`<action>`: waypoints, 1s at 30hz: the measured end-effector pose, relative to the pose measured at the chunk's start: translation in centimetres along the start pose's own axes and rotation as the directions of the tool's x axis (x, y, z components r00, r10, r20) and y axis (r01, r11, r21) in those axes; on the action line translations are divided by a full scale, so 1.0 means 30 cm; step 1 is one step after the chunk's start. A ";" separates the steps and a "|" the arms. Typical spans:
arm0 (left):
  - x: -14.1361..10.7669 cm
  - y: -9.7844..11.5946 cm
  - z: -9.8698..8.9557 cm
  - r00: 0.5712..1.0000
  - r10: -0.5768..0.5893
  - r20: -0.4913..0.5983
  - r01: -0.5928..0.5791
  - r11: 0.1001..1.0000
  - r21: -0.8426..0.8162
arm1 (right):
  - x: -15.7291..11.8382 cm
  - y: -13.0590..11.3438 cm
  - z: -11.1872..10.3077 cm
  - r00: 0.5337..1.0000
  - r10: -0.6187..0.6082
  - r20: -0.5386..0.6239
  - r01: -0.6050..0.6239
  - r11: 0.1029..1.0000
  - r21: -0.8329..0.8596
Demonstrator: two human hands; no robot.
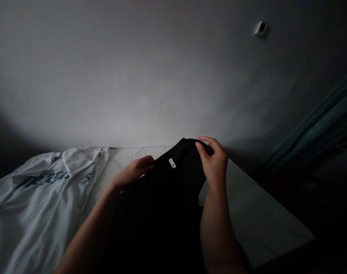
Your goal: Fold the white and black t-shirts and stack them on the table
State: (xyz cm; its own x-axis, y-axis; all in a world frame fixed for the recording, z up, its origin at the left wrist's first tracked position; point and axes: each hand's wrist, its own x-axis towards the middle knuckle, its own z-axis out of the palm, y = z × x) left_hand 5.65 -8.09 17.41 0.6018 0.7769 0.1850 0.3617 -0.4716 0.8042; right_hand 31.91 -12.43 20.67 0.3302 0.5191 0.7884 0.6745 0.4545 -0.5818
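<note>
A black garment [167,205] hangs between my two hands, its upper edge raised and a small white label [172,163] showing near that edge. My left hand [137,167] is closed on the garment's left upper edge, its fingertips partly hidden by the dark cloth. On the other side, my right hand [214,154] pinches the upper right corner between thumb and fingers. The lower part of the garment is too dark to make out folds, and its exact kind cannot be told.
A white garment with dark lettering [62,198] lies crumpled on the left of a pale marble-patterned tabletop [255,217]. Behind the table rises a grey wall [150,76] with a small white box [260,28] on it. Teal cloth [318,121] hangs at the right.
</note>
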 end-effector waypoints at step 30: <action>-0.072 0.154 -0.004 0.854 0.105 -0.510 -0.207 0.967 -0.149 | -0.086 -0.137 0.083 0.790 -0.085 0.607 -0.167 0.923 0.346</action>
State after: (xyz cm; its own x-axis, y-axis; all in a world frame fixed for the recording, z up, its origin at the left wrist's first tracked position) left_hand 5.93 -11.89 20.79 0.1889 0.8268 0.5299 0.1187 -0.5549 0.8234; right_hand 26.63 -13.83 20.51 -0.1969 0.8110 0.5510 0.3391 0.5836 -0.7379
